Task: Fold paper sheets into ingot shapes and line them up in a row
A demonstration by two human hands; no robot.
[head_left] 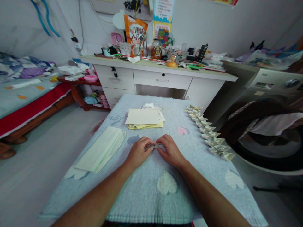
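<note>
A small folded piece of paper (155, 146) is pinched between my two hands over the middle of the cloth-covered table. My left hand (140, 150) closes its thumb and fingers on the paper's left end. On the other end, my right hand (170, 151) grips with thumb and forefinger. Just beyond them lies a stack of cream and yellow paper sheets (143, 117). Left of my hands rests a long folded pile of pale green paper (101, 149). Along the right edge runs a row of several folded paper pieces (208, 132) with pointed ends.
The table wears a light blue cloth (132, 201) with heart shapes. Behind it stands a white desk (163, 74) crowded with jars, a snack bag (135, 31) and a pink clock (116, 38). To the right is a washing machine (272, 85); a bed (23, 91) is on the left.
</note>
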